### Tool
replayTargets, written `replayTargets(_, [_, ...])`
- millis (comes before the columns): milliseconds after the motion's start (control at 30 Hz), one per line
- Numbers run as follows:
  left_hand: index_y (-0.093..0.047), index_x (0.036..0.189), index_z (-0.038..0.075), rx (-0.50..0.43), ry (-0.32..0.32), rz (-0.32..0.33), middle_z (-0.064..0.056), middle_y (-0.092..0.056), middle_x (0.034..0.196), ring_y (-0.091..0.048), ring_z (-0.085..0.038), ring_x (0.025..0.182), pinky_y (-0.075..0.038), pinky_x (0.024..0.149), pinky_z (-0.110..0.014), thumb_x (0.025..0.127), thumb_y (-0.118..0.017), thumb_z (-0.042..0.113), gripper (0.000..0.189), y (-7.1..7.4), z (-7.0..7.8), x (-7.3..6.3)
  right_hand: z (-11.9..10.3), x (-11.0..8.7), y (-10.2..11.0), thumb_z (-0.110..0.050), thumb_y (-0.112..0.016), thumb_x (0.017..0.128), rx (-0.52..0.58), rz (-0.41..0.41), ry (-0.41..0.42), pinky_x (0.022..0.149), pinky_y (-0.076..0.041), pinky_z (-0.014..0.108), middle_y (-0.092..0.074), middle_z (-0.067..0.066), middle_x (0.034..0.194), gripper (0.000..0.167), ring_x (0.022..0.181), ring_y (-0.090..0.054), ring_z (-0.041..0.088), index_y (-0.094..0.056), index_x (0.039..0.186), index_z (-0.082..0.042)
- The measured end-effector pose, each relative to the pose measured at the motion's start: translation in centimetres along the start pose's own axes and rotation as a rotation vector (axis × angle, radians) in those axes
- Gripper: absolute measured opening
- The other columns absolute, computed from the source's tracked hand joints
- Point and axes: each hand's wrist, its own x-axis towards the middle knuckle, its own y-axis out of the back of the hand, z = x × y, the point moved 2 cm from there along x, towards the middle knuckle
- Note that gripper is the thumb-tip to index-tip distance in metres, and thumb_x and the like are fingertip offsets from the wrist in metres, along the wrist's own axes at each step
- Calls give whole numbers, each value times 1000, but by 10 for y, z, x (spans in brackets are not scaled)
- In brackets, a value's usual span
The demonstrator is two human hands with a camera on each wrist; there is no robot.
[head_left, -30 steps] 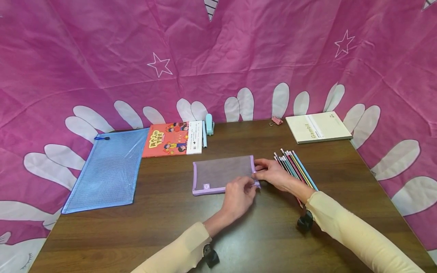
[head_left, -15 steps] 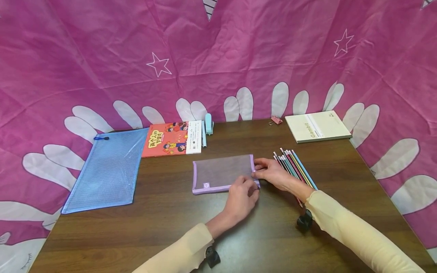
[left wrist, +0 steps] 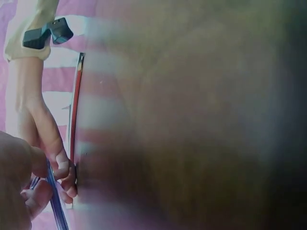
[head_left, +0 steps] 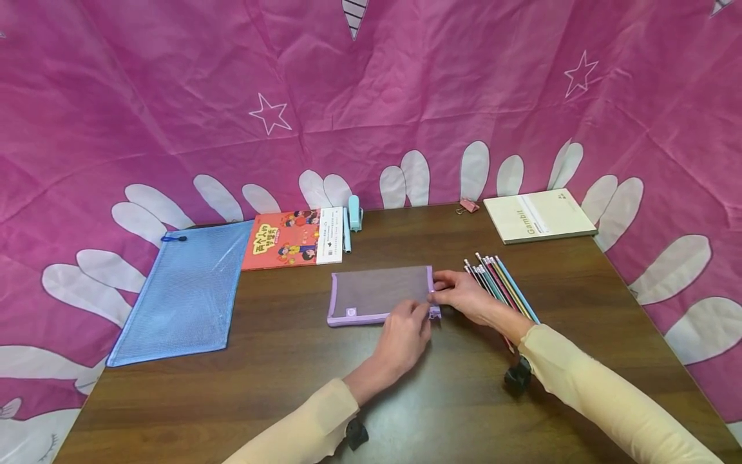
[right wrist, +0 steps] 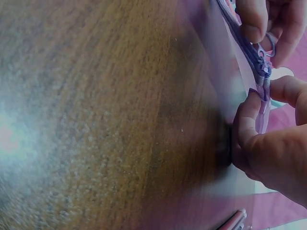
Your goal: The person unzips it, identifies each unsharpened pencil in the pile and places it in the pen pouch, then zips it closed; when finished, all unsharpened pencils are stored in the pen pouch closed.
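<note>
A purple-edged mesh zip pouch point(head_left: 377, 290) lies on the table in the head view, its zipper along the near edge. My right hand point(head_left: 464, 296) pinches the pouch's right end between thumb and fingers, right by the zipper's end in the right wrist view. My left hand point(head_left: 400, 335) is at the near right corner, curled over the zipper. In the right wrist view its thumb and finger close around the ring of the zipper pull point(right wrist: 265, 62). The left wrist view shows the zipper point(left wrist: 57, 206) passing beside the left fingers, with the right hand behind.
Several pencils point(head_left: 510, 283) lie right of the pouch, partly under the right forearm. A blue mesh folder point(head_left: 180, 290) and a red book point(head_left: 284, 238) lie at left. At the back are a pen point(head_left: 346, 232), stapler point(head_left: 355, 212), binder clip point(head_left: 468, 205) and cream notebook point(head_left: 539, 216).
My left hand shifted slightly right along the zipper, then back left. The pouch's left end has tilted and moved a little away and right. My right hand stays in place.
</note>
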Motion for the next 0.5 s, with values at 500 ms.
replayTargets(500, [-73,99,-1,50,-109,53,-10,-67,87,-65,-21,78,-55,72,-30,77,-78,2,23,3,-6,2,2,-11,-4,1,-65,91,217,-103,-69,82,-53,30,-50,26,120,70,98,-56,25,-29,151,9])
